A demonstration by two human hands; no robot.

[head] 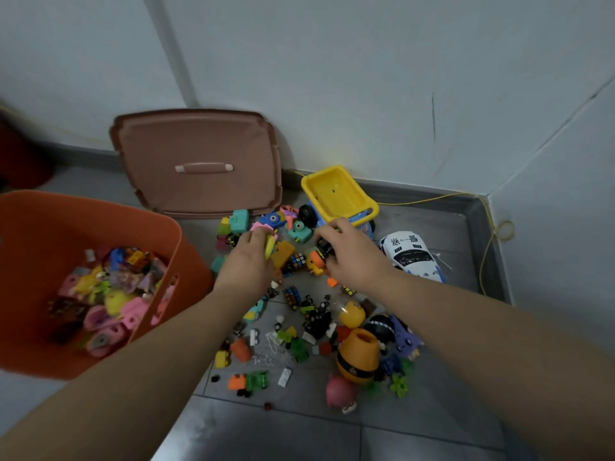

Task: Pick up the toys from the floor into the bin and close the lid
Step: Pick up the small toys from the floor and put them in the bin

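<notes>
Where the grey tiled floor [416,424] meets the white wall [366,78], a thin yellow cord [486,247] runs along the far right edge. Both forearms reach across the near part of the toy pile and cover some of it.

The orange bin [50,214] stands at the left, open, and is partly filled with pink, yellow and mixed small toys. Its brown lid [199,144] leans on the far wall just beyond the bin, handle facing out.

The remaining toys lie scattered on the floor to the right of the bin. At the far side is a dump truck [339,194] with a yellow bed, and to its right is a white police car [412,256]. Nearer lie an orange-and-yellow barrel toy [357,357], a pink pig [339,392], several puzzle cubes [296,261] and many small bricks.

The left hand [248,261] has its fingers curled round a yellow piece [270,246] at the far left of the pile. The right hand [352,251], just in front of the truck, grips a small dark wheeled toy [324,247].
</notes>
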